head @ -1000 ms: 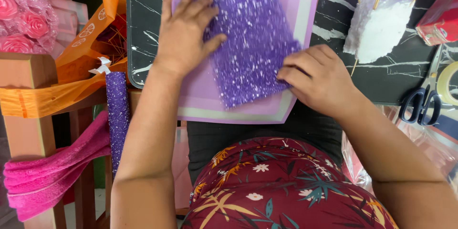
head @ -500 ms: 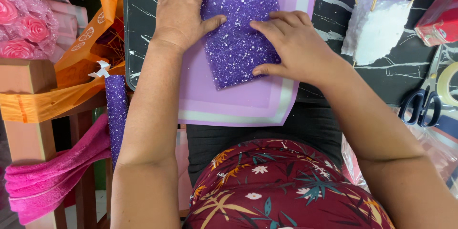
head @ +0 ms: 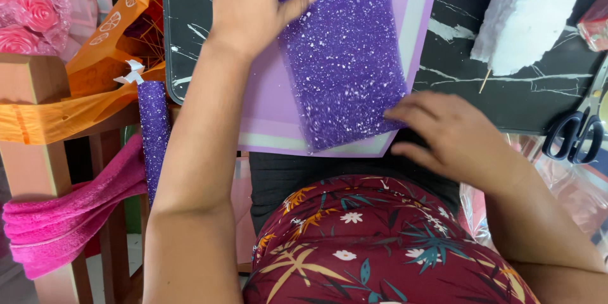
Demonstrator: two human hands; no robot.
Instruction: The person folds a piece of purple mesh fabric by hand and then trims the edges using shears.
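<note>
Both hands are pressing flat and open, left hand (head: 250, 9) and right hand (head: 456, 136), smoothing the purple glitter mesh (head: 342, 50) lying on the lilac sheet (head: 272, 120); the next move probably calls for aligning the edges.

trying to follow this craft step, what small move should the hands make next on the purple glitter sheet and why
Probably smooth it flat. The left hand pins the purple glitter sheet near its top on the lilac paper, while the right hand only touches its lower right corner, which overhangs the paper's edge.
</note>
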